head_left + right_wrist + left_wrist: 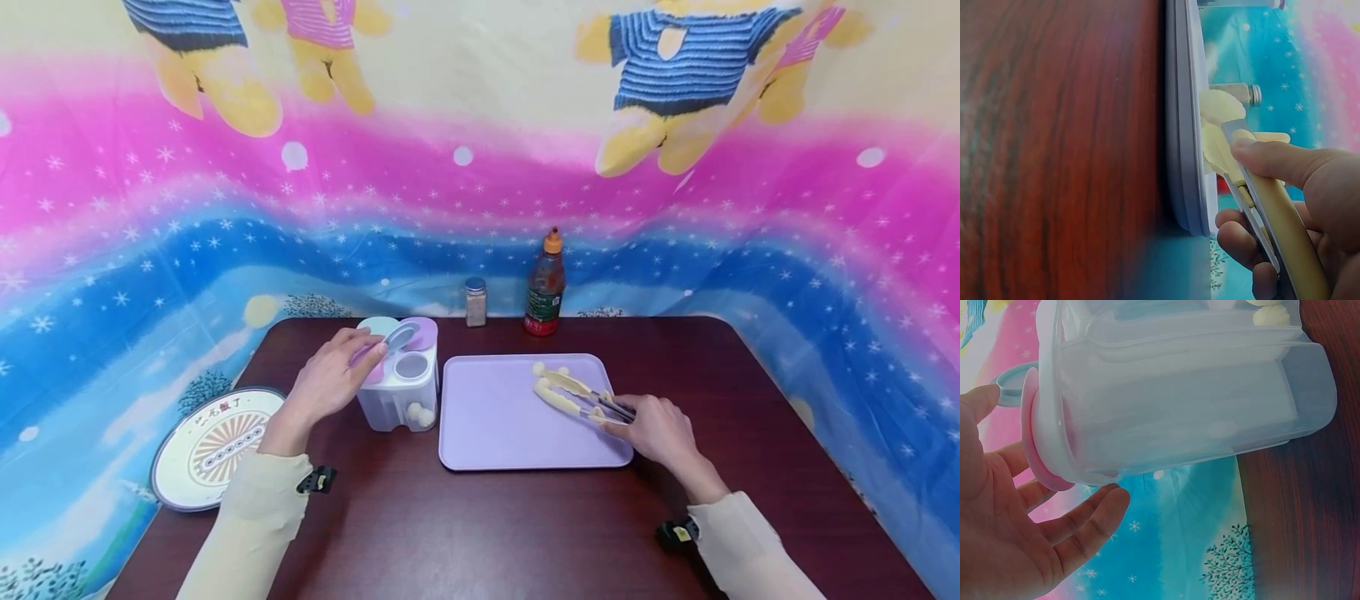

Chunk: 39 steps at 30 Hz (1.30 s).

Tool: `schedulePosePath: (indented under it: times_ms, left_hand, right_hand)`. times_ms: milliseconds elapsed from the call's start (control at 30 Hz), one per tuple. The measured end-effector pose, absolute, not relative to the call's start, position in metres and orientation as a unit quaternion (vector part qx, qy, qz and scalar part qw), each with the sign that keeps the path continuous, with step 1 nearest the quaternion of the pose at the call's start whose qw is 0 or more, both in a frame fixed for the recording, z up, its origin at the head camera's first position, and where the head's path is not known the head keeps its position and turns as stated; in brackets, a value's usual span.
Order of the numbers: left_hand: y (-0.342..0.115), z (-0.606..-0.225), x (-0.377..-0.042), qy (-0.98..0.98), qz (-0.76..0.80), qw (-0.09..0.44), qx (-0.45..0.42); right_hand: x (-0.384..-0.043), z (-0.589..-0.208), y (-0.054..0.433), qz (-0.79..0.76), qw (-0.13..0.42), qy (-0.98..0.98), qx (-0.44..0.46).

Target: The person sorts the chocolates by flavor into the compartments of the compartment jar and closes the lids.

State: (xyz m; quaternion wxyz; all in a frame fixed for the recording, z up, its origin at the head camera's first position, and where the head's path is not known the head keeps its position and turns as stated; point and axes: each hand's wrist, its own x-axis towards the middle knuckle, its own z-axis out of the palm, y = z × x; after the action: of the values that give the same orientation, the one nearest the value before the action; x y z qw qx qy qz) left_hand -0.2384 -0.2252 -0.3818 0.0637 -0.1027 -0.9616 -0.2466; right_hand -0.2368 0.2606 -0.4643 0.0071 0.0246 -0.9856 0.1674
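Observation:
A clear-walled container with several round pastel lids stands left of the tray. Its front right compartment is uncovered, the blue-grey flip lid tilted up. White balls show through the wall low down. My left hand is at the container's top; in the left wrist view, the thumb touches the blue-grey lid and the other fingers spread loosely by the pink lid. My right hand grips tongs with cream tips, their jaws apart over the lilac tray. A pale ball lies near the tips.
A sauce bottle with an orange cap and a small blue-capped shaker stand at the table's back edge. A patterned oval plate lies at the left edge. A printed cloth hangs behind the dark wooden table.

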Motion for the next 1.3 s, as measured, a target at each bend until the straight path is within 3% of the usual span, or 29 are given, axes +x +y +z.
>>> schedulePosePath:
  times_ms: [500, 1300]
  left_hand:
    - [-0.226, -0.383, -0.239, -0.962, -0.248, 0.059, -0.101]
    - [-0.226, -0.383, -0.239, -0.962, -0.247, 0.062, -0.099]
  right_hand:
    - [-0.234, -0.463, 0.256, 0.177, 0.025, -0.983, 0.035]
    - [-0.229, -0.43, 0.216, 0.239, 0.052, -0.964, 0.1]
